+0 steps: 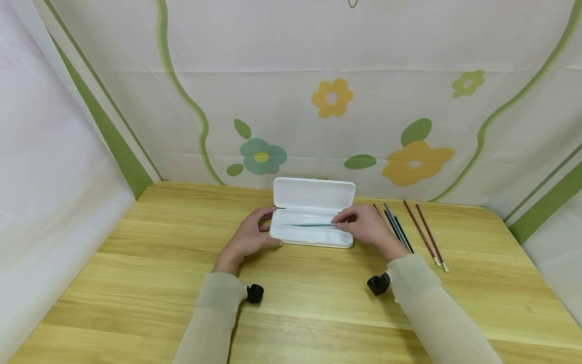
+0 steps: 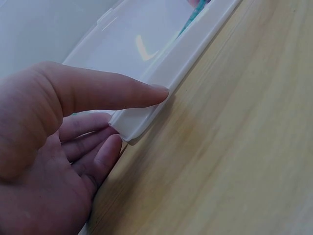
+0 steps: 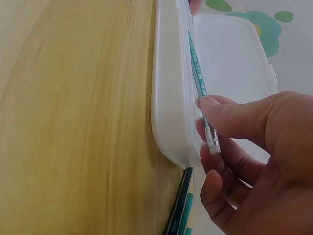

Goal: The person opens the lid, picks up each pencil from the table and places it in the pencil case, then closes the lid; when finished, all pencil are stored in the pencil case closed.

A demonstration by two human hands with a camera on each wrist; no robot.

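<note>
A white pencil case (image 1: 313, 243) lies on the table with its lid (image 1: 313, 194) tipped back. My left hand (image 1: 247, 233) grips the case's left end. In the left wrist view its thumb (image 2: 122, 90) lies along the front wall, the other fingers round the corner. Between thumb and fingers my right hand (image 1: 364, 224) pinches a teal pencil (image 3: 197, 68) near its metal ferrule and white eraser. The pencil stretches leftward, lengthwise over the inside of the case, its tip pointing toward my left hand. No other pencil shows inside.
Right of the case, several dark and teal pencils (image 1: 392, 222) lie close together, partly behind my right wrist. Two reddish pencils (image 1: 429, 233) with white erasers lie farther right on the wooden table (image 1: 309, 313). A flowered curtain (image 1: 273, 101) hangs behind the table.
</note>
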